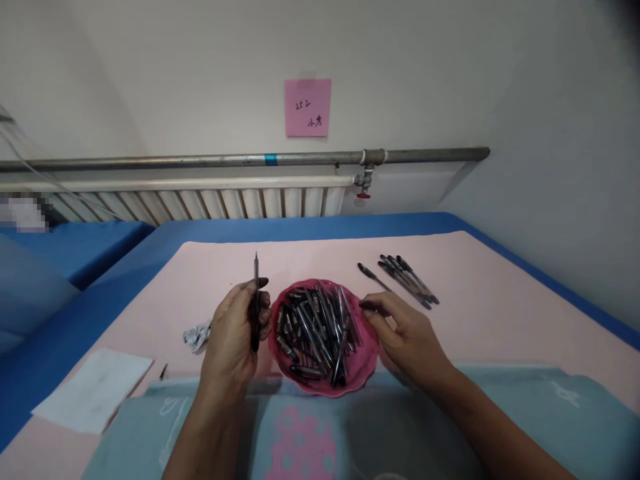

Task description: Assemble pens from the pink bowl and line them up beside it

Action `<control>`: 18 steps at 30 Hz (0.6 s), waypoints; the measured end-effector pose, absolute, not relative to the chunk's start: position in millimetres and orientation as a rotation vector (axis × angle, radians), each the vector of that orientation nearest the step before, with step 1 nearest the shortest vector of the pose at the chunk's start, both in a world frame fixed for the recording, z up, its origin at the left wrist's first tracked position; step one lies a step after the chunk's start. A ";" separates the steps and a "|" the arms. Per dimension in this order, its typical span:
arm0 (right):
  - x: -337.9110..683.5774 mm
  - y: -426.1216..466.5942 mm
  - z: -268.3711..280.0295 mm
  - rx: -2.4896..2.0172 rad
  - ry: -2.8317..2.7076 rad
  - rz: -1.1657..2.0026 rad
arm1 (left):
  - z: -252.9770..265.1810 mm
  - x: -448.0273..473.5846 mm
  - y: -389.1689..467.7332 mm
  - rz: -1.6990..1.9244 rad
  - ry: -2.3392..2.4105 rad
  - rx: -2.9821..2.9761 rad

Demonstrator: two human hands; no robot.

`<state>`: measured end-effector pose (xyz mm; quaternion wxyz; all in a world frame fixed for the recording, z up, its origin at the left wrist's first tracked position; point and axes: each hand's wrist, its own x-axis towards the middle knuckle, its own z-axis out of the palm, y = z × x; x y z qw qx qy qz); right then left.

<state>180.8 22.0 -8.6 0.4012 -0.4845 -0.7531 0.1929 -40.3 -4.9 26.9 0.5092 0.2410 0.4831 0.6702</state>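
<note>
My left hand [233, 327] is closed around an uncapped pen [257, 293], held upright with its thin tip pointing up. Dark stains mark the fingertips. Right beside it sits a pink basket [367, 367] with a scalloped rim, full of clear pen barrels, black caps and other pen parts [317, 327]. My right hand [400, 327] is at the basket's right rim, thumb and forefinger pinched together; whether they grip the rim or a small part is hidden. Several capped pens [407, 279] lie behind my right hand, and one capped pen [374, 277] lies just left of them.
Crumpled paper [197, 335] lies left of my left hand. Nearer the left edge are a white sheet [95, 390] and a small dark pen part [163, 371]. A pale blue cloth [525, 407] covers the near edge. Behind the pink-covered table [485, 287] stand a radiator [225, 201] and pipe [200, 162].
</note>
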 end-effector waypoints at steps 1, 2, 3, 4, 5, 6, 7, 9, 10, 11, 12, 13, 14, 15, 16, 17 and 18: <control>181.6 23.7 -10.5 -1.226 -1.911 0.482 | 26.9 -40.0 -4.6 1.610 1.162 0.578; 182.0 25.8 -12.6 -1.221 -1.931 0.473 | 26.8 -39.7 -4.3 1.607 1.161 0.579; 181.9 28.1 -14.7 -1.211 -1.961 0.459 | 26.7 -39.4 -4.1 1.606 1.160 0.582; 181.0 30.8 -16.4 -1.198 -2.000 0.433 | 26.3 -39.2 -3.9 1.604 1.159 0.586; 179.3 33.9 -17.5 -1.190 -2.051 0.395 | 25.8 -39.0 -3.6 1.599 1.161 0.590; 176.7 37.2 -17.8 -1.189 -2.111 0.344 | 25.2 -38.9 -3.3 1.591 1.165 0.595; 173.4 40.5 -17.3 -1.197 -2.179 0.280 | 24.5 -38.8 -3.0 1.581 1.171 0.599; 165.3 46.7 -14.1 -1.238 -2.332 0.137 | 23.4 -38.9 -2.3 1.567 1.175 0.601; 160.9 49.1 -11.9 -1.269 -2.410 0.073 | 23.1 -38.9 -2.1 1.563 1.175 0.599; 156.7 51.1 -9.6 -1.305 -2.479 0.023 | 23.1 -39.0 -2.0 1.562 1.174 0.595; 153.1 52.6 -7.5 -1.337 -2.535 -0.015 | 23.2 -39.0 -1.9 1.562 1.174 0.588; 150.1 53.6 -5.9 -1.363 -2.573 -0.044 | 23.5 -38.9 -2.0 1.560 1.174 0.584; 147.9 54.3 -4.8 -1.383 -2.594 -0.066 | 23.8 -38.7 -2.2 1.556 1.175 0.582; 146.6 54.8 -4.4 -1.396 -2.599 -0.081 | 24.0 -38.4 -2.5 1.551 1.176 0.582; 146.2 55.2 -4.6 -1.399 -2.595 -0.088 | 24.1 -37.9 -2.7 1.548 1.178 0.586; 146.5 55.6 -5.3 -1.397 -2.587 -0.087 | 24.0 -37.4 -2.9 1.545 1.178 0.592; 147.4 55.9 -6.2 -1.396 -2.580 -0.075 | 23.7 -36.7 -3.1 1.540 1.181 0.598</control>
